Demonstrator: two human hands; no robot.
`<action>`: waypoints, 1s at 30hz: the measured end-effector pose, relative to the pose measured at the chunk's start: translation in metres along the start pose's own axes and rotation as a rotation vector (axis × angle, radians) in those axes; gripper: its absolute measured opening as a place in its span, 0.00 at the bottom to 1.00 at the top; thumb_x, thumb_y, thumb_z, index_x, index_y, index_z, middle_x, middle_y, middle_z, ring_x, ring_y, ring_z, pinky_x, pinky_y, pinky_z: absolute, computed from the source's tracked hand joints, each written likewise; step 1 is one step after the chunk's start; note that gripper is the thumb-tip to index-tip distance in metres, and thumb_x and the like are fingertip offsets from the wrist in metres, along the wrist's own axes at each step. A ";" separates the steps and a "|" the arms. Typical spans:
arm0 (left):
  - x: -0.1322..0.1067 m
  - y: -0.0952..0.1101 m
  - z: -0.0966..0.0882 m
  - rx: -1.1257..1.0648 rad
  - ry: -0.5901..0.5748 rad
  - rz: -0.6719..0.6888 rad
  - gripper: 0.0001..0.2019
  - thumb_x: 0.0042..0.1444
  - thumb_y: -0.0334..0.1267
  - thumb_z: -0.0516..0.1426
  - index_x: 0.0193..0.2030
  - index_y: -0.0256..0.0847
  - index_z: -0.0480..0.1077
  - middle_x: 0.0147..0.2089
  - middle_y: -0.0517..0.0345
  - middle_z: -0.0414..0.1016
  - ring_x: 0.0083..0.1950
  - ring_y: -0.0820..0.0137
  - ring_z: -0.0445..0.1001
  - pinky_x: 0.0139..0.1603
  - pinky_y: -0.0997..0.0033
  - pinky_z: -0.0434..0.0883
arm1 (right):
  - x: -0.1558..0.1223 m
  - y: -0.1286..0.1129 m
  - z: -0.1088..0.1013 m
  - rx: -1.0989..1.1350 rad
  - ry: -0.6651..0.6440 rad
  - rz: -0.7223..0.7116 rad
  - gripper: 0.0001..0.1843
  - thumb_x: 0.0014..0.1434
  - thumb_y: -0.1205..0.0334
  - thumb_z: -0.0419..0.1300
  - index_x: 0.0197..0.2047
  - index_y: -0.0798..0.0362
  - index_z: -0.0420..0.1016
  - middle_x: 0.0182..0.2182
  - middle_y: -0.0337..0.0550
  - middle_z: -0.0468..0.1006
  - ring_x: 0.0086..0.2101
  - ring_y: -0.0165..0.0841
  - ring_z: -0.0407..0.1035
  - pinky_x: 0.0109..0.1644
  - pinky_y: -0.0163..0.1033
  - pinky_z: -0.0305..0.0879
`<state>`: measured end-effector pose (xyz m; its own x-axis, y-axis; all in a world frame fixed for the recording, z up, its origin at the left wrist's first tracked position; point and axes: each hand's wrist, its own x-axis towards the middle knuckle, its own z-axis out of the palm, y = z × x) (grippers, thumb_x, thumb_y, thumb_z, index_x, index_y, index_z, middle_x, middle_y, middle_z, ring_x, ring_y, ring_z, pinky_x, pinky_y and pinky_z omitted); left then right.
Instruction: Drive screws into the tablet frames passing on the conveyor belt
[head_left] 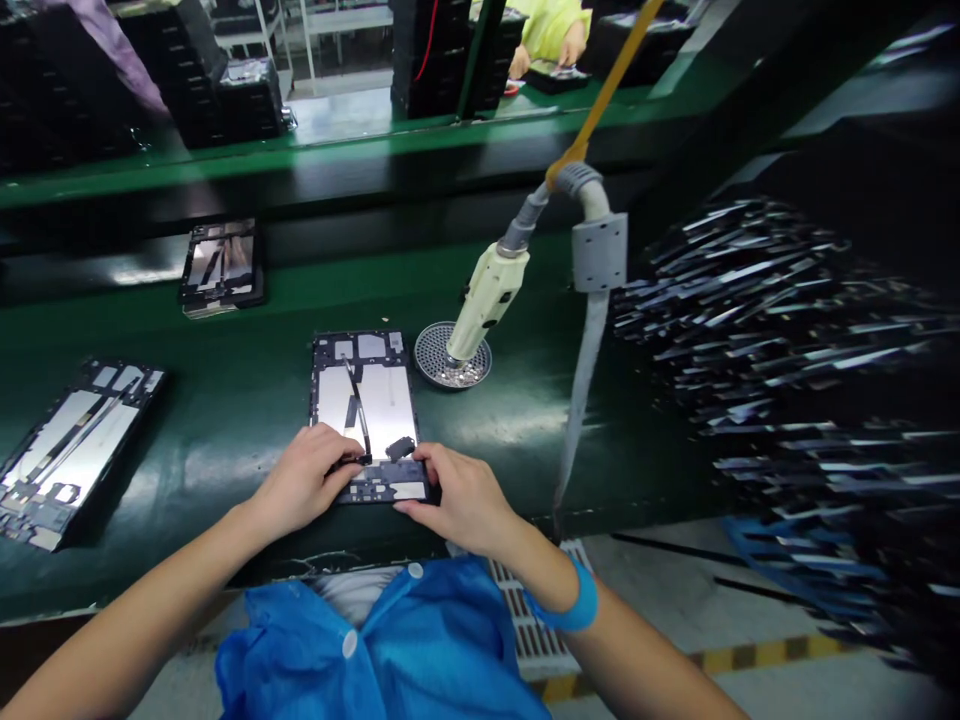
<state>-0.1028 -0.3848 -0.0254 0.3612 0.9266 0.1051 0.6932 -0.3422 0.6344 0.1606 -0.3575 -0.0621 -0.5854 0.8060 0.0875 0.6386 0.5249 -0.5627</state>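
An opened tablet housing (390, 400) lies flat on the green bench in front of me, its silver inner plate facing up. A thin ribbon cable (356, 400) runs down the plate to a small black end. My left hand (307, 475) pinches that end between thumb and fingers, over the housing's lower left. My right hand (465, 500) grips the lower right edge, fingers along the side and thumb near the front corner. A small dark piece (400, 448) lies tilted on the plate beside my right fingertips. What is under my left fingers is partly hidden.
A pale electric screwdriver (487, 300) stands tip-down in a round perforated dish (431, 352) of small screws. Other tablet housings lie left (71, 430) and back left (221, 265). A grey hose (585, 390) hangs right, near a blurred mass of stacked thin parts (795, 350). A co-worker's hand (574, 45) shows opposite.
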 end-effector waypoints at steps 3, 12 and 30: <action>-0.005 0.006 0.002 -0.125 0.057 -0.033 0.07 0.69 0.39 0.57 0.50 0.45 0.74 0.45 0.55 0.80 0.47 0.66 0.76 0.49 0.63 0.72 | 0.001 0.000 -0.001 0.008 0.000 -0.007 0.31 0.50 0.52 0.75 0.52 0.53 0.68 0.38 0.46 0.82 0.34 0.40 0.78 0.36 0.42 0.70; -0.029 0.003 0.022 0.124 0.097 0.254 0.18 0.67 0.29 0.56 0.62 0.42 0.66 0.47 0.49 0.79 0.48 0.63 0.74 0.49 0.59 0.72 | 0.000 0.001 -0.001 0.051 0.047 -0.043 0.31 0.50 0.53 0.75 0.52 0.52 0.69 0.39 0.46 0.83 0.34 0.38 0.78 0.37 0.40 0.70; -0.031 0.001 0.019 0.304 0.152 0.418 0.15 0.62 0.26 0.61 0.55 0.36 0.73 0.47 0.46 0.77 0.48 0.61 0.74 0.48 0.59 0.74 | 0.000 0.001 0.002 0.050 0.089 -0.068 0.33 0.48 0.53 0.78 0.51 0.54 0.71 0.35 0.44 0.81 0.31 0.37 0.76 0.35 0.40 0.69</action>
<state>-0.1018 -0.4172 -0.0428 0.5661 0.7061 0.4253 0.6671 -0.6955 0.2668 0.1605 -0.3576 -0.0638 -0.5785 0.7913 0.1979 0.5723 0.5666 -0.5929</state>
